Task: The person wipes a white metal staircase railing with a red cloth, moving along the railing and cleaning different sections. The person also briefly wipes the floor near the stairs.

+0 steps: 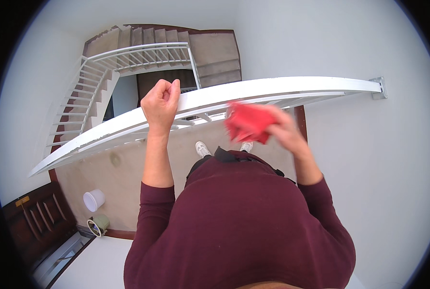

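A white metal stair railing point(265, 85) runs across the view in front of me, its paint chipped in places along the edges. My left hand point(161, 103) is a closed fist at the top rail, with no object visible in it; whether it touches the rail I cannot tell. In my right hand point(285, 126) is a crumpled red cloth point(249, 123), held just on my side of the railing and below its top rail. Both the hand and the cloth are blurred.
Beyond the railing, concrete stairs point(160, 36) descend around an open stairwell. A white bucket point(94, 200) and a greenish bucket point(98, 224) stand on the landing at lower left, near a dark wooden door point(38, 216). A white wall point(374, 151) rises on the right.
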Demonstrator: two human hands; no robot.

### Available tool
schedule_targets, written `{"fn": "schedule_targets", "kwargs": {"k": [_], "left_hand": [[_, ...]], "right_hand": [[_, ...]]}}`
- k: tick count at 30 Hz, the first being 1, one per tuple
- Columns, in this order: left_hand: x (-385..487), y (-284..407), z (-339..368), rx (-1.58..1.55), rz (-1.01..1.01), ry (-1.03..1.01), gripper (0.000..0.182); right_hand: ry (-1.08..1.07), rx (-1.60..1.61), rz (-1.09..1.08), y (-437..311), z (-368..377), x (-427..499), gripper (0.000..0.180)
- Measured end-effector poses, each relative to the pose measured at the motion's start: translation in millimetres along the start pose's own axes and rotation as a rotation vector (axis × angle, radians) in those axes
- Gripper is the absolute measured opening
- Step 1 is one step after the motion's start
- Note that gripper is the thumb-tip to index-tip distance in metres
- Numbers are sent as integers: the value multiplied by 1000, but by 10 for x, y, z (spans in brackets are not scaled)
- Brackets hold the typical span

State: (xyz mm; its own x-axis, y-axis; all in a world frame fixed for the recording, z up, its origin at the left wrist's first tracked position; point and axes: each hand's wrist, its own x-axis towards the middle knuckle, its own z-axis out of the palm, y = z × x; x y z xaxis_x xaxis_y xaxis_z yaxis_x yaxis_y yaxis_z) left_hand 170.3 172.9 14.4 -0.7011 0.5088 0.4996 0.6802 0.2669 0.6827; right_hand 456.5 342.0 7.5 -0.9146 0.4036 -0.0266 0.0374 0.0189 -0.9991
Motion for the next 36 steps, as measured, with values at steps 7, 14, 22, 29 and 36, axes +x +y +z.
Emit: {"fn": "schedule_targets", "kwargs": {"k": [7,14,22,29,36], "left_hand": [[10,26,4,29,8,-15,31],[4,8,-1,27,34,-5,31],[20,12,-7,44,2,-66,31],[173,274,98,-170,35,-204,17],[81,801,812,-143,349,-422,37]], "right_hand": [[697,-229,-298,-460,-1030,-310,37],[574,-1038,-326,-14,-786,163,42],[377,-977,-441,-106,24,395,45],[547,-1043,-343,-42,-477,238,48],[913,-1021,-296,98,-504,309,42]]}}
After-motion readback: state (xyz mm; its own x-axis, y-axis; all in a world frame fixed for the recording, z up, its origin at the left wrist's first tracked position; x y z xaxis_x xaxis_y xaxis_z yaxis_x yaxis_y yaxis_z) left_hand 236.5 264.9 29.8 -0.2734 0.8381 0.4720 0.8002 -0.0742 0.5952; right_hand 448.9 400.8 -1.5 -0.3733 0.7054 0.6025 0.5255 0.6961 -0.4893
